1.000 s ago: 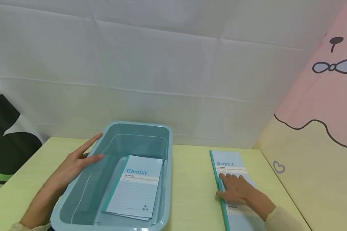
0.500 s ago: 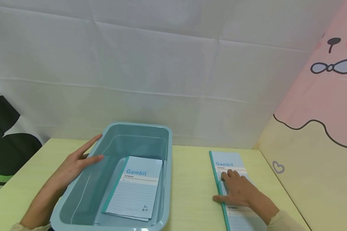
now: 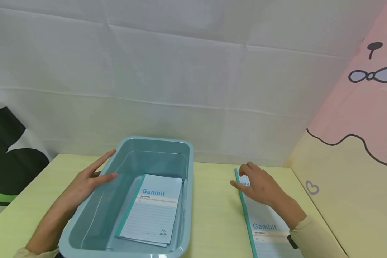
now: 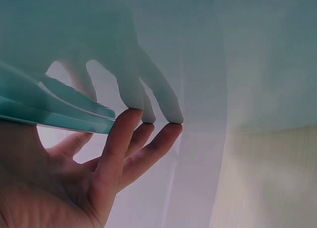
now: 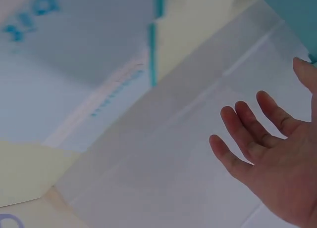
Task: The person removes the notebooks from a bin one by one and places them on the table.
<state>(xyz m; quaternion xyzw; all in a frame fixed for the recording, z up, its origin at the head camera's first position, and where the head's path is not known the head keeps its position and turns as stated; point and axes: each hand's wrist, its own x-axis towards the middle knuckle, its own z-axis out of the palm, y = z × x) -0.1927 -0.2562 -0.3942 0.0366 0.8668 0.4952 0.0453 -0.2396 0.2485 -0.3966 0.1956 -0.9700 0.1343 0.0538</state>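
Note:
A blue-grey plastic tub (image 3: 188,193) stands on the table left of centre. My left hand (image 3: 80,186) holds its left rim, thumb over the edge and fingers outside. In the left wrist view fingertips touch the tub's outer wall (image 4: 198,50). Inside the tub lie stacked "Gambit" notebooks (image 3: 153,215) with teal spines. Two more show at the right: a near notebook (image 3: 264,233) and, partly hidden behind my right hand (image 3: 264,188), a far notebook (image 3: 244,176). That hand is over them, holding nothing, fingers loosely bent and thumb apart.
The pale yellow table (image 3: 213,208) shows between the tub and the notebooks. A white cloth (image 3: 180,71) hangs behind it. On the right rises a pink and cream panel (image 3: 358,190) with printed figures; a black-and-green print (image 3: 16,172) is at the left.
My right hand has moved from the middle of the right-hand notebooks toward the far one, uncovering the near cover's title. My left hand and the tub keep their place.

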